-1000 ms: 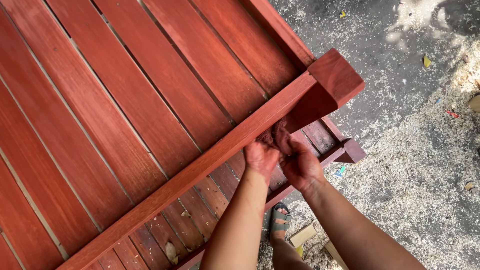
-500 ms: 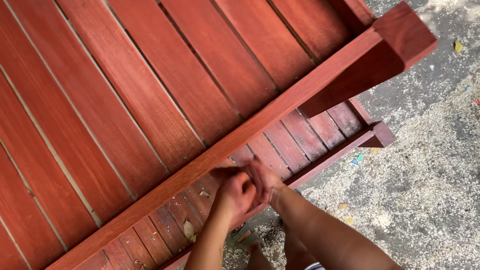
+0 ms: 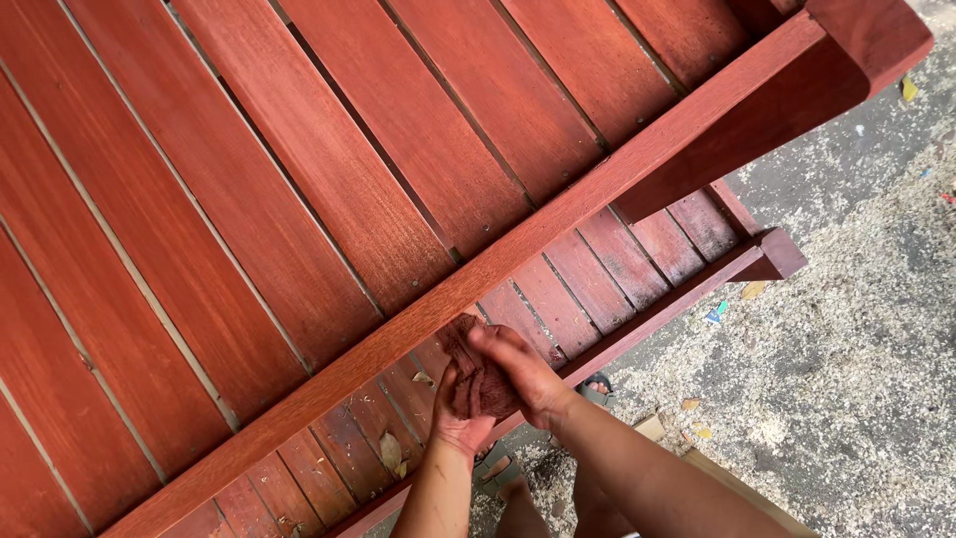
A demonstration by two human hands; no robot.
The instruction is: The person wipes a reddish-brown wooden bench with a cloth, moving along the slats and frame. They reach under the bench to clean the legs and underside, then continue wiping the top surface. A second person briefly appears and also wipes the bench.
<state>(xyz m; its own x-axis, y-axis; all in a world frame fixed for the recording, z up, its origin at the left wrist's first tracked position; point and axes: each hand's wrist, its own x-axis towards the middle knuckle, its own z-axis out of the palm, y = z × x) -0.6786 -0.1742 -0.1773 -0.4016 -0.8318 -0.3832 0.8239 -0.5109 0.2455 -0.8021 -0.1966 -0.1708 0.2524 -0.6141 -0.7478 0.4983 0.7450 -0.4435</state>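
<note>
A large red-brown slatted wooden furniture piece (image 3: 329, 189) fills most of the view, with a thick diagonal rail (image 3: 558, 219) running across it and a lower slatted shelf (image 3: 597, 289) beneath. Both hands meet just under the rail. My left hand (image 3: 460, 406) and my right hand (image 3: 526, 374) hold a dark reddish-brown piece of sandpaper or cloth (image 3: 478, 367) between them, its upper end touching the rail's underside. Which it is, I cannot tell.
Sawdust-strewn concrete ground (image 3: 846, 339) lies to the right. A sandalled foot (image 3: 596, 387) shows under the shelf edge. Dry leaves (image 3: 390, 450) rest on the lower slats. Cardboard scraps (image 3: 652, 428) lie near my arms.
My hands have moved down-left along the rail, away from the corner post. The view has shifted left as well, with more slats in sight.
</note>
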